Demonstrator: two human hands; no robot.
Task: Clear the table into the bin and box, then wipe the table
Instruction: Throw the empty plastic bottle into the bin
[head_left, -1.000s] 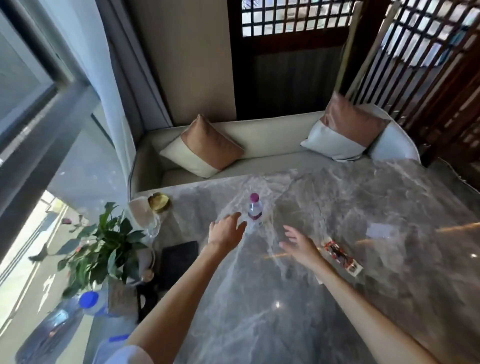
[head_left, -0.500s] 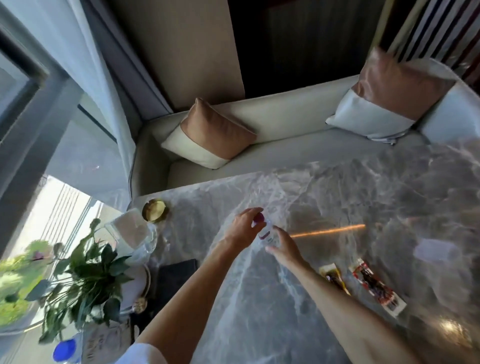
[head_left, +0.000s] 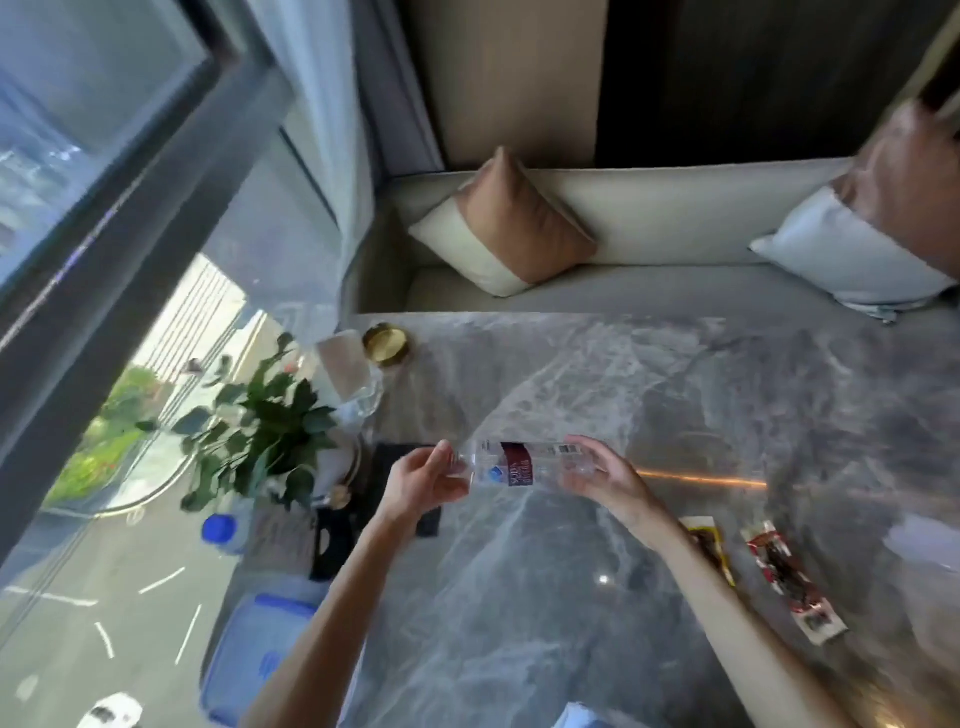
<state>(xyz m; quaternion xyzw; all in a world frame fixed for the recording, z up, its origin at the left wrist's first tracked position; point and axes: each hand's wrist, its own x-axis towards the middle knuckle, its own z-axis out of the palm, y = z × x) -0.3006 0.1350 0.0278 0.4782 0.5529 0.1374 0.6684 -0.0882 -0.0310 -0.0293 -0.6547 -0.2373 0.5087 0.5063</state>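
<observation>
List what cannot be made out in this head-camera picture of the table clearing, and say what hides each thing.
- Bottle cap: head view, covered by the left hand.
- Label text: too blurred.
- Blue-lidded box: contents hidden by the lid and left forearm.
- Bin: not visible.

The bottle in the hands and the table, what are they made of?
The bottle looks like thin clear plastic: you see through it, and it has a dark red label. The table looks like polished grey marble or stone, with white veins and shiny light reflections.
</observation>
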